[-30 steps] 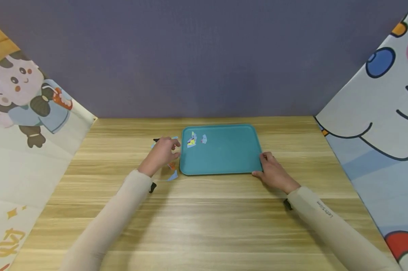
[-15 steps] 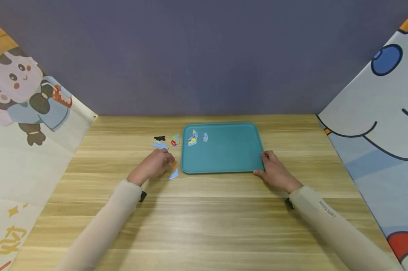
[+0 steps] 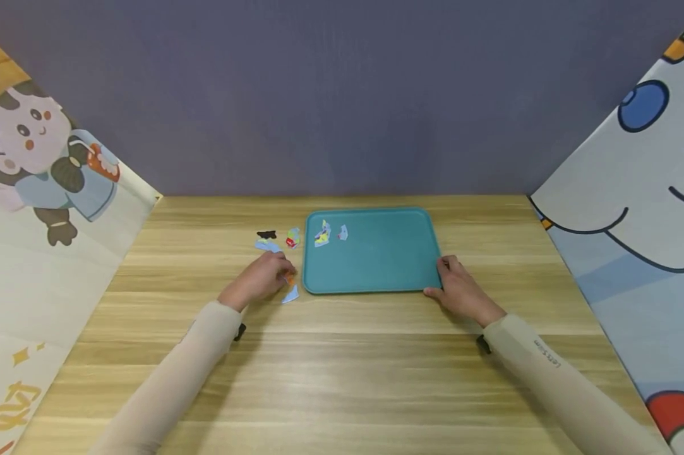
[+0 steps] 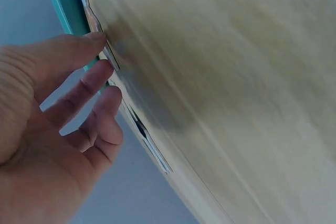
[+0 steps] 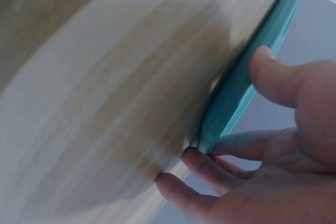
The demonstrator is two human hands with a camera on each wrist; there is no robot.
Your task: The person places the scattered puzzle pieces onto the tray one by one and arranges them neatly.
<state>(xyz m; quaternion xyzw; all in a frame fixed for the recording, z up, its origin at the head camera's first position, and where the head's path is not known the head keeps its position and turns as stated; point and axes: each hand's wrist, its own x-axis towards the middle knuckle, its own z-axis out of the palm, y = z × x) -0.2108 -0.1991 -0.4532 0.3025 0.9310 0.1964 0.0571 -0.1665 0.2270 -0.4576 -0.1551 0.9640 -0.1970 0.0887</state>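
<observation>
- Wooden table (image 3: 342,366) underneath it all, and the flat, cut-out pieces lie both on the wood and on the tray; judging by that split, pieces are being shifted one at a time onto the tray.
- There's the teal tray (image 3: 387,253), flat on the table between the two hands.
- Right hand (image 3: 463,294) has the tray's near right corner, thumb on the near side, fingers at the right edge; same hold as a second ago.
- And the left hand (image 3: 258,278), fingers bent, down at the pieces! Thumb and index fingertips meet the edge of one; whether they truly pinch it, I cannot tell. Next move calls, I'd say, for getting a nail under that thin edge. A second ago this hand was farther up, beside the tray's left rim.
- Two on the tray, unmoved: a yellow-and-blue piece (image 3: 322,235) and a smaller pale piece (image 3: 343,232).
- Waiting off its left side: a blue piece (image 3: 268,245), a black piece (image 3: 266,234), a green-and-red piece (image 3: 293,237), now uncovered, and a pale blue piece (image 3: 291,294).
- Smallest showing, the orange piece (image 3: 290,279), half hidden at the left fingertips: that's the target, by the look of it.
</observation>
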